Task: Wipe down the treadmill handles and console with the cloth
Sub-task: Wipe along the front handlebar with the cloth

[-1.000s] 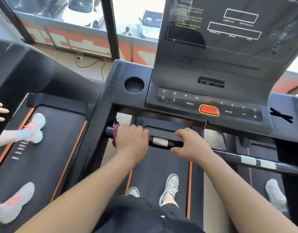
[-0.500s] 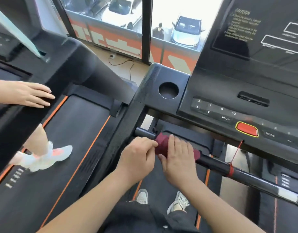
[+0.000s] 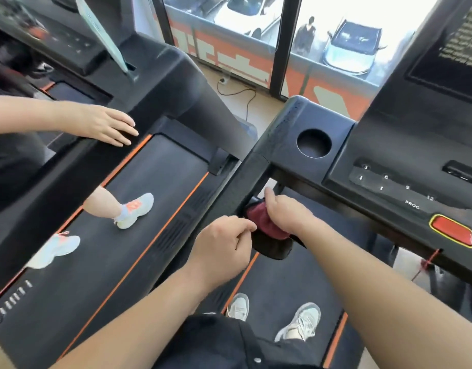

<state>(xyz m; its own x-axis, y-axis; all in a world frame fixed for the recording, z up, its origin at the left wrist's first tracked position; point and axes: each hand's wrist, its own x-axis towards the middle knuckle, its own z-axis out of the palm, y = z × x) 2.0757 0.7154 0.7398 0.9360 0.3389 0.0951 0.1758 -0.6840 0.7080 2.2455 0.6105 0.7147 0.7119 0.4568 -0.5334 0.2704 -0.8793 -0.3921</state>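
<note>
Right hand [image 3: 288,213]: we have it closed over the dark red cloth [image 3: 267,225], pressing it around the left end of the front handle bar [image 3: 276,247], thumb up against the upright post [image 3: 245,187] just beside it. Left hand [image 3: 224,245]: fingers pinched shut at the near edge of the cloth, touching it, just left of our right hand. Cloth: bunched between both hands, wrapped on the bar where bar meets post. Console [image 3: 405,182]: above and right of our right hand, well apart; red stop button [image 3: 452,230] to its right; round cup holder [image 3: 313,143] directly above it. Neighbouring treadmill [image 3: 123,209]: far left of our left hand, another person's hand [image 3: 107,125] flat on its rail.
</note>
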